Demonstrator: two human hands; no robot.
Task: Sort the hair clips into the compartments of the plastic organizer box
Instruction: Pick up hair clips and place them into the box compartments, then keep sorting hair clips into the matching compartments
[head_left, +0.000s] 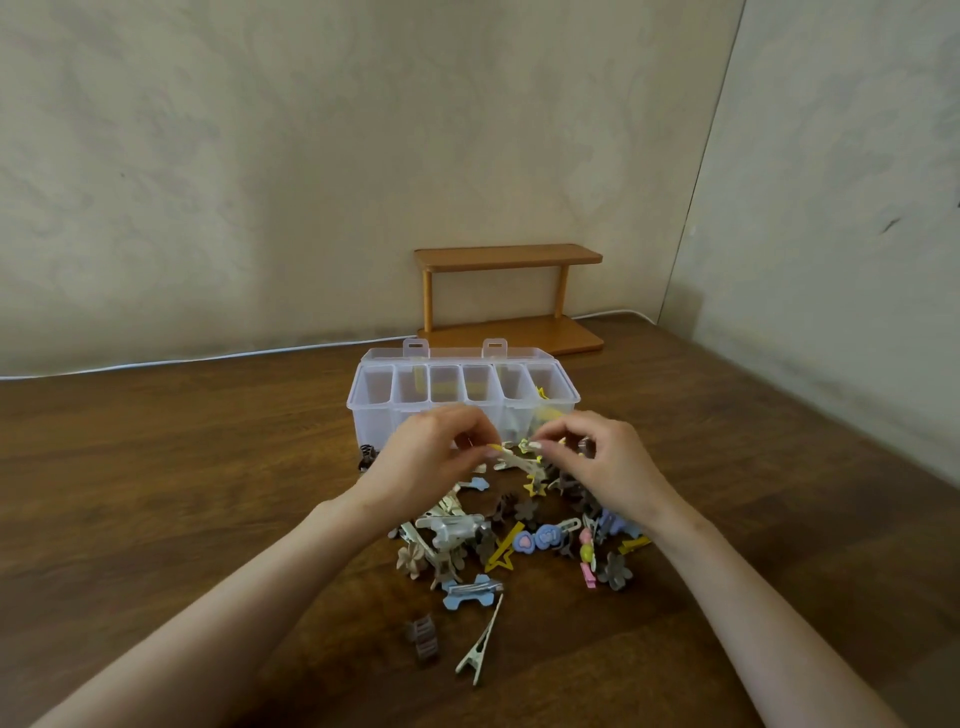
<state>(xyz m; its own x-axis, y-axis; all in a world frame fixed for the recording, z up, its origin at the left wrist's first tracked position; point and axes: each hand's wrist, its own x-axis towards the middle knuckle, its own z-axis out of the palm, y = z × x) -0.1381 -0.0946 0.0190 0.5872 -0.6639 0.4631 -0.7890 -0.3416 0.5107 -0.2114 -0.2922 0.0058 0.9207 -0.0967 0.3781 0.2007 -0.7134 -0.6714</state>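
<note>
- Pinching a pale hair clip (515, 460) at each end, left hand (434, 460) and right hand (605, 462) hold it before the organizer box (366, 413).
- Loose fingers could drop it into the clip pile (498, 543).

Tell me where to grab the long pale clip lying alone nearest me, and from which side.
Pinch the long pale clip across its narrow middle, coming straight down from above. It lies flat on the table, apart from the pile, with both long edges free; the brown claw clip sits clear to its left. Avoid the flared near end, which is probably the squeeze levers.
</note>
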